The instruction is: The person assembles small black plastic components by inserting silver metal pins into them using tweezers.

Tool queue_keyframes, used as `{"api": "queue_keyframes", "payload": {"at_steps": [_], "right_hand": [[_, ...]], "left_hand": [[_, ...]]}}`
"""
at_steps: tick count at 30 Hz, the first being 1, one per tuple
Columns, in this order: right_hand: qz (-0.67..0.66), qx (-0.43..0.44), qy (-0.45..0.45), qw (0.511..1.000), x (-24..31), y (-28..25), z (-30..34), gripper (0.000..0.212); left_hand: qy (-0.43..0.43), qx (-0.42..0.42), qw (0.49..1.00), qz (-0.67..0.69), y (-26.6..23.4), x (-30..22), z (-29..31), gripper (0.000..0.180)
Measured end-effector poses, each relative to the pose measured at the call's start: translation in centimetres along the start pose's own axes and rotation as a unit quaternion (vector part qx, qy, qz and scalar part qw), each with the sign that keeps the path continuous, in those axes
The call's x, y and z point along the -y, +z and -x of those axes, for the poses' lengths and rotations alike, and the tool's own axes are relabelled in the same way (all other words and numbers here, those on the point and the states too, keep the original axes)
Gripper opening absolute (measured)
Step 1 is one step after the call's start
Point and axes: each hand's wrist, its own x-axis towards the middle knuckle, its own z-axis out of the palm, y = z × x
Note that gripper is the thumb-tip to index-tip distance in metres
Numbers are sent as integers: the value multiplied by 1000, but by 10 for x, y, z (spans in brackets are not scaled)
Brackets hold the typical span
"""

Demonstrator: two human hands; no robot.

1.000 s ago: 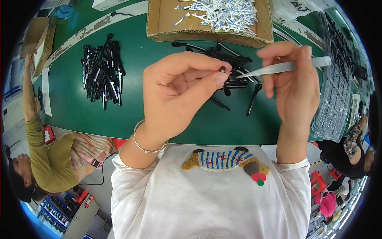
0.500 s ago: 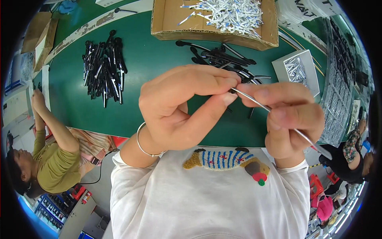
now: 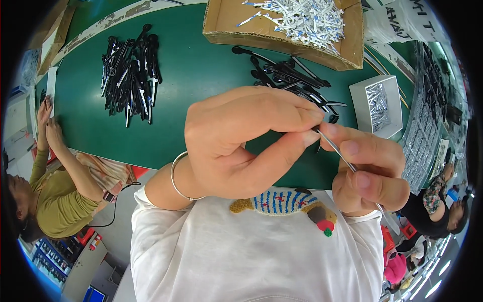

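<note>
Tweezers [image 3: 342, 158], one pair, clamped in right hand [image 3: 371, 168]; left hand [image 3: 246, 143] pinches one dark piece [image 3: 316, 129]. One cardboard box [image 3: 282, 48] far, strips [image 3: 308, 24] inside; one white box [image 3: 361, 108] right, silver pieces [image 3: 377, 106].

Your left hand [image 3: 251, 143] hides most of the dark piece [image 3: 316, 128], too small to identify. Your right hand [image 3: 370, 168] covers part of the tweezers [image 3: 337, 151]. The view's top edge cuts off the cardboard box [image 3: 271, 44].
</note>
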Motion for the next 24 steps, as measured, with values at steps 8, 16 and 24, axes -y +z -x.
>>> {"api": "queue_keyframes", "payload": {"at_steps": [8, 16, 24], "right_hand": [[2, 47, 51, 998, 12, -6, -4, 9], [36, -8, 8, 999, 4, -2, -5, 9], [81, 110, -23, 990, 7, -23, -26, 13]], "left_hand": [[12, 7, 1000, -16, -2, -2, -1, 15], [22, 5, 997, -68, -1, -2, -1, 19], [83, 43, 973, -212, -1, -1, -6, 20]]}}
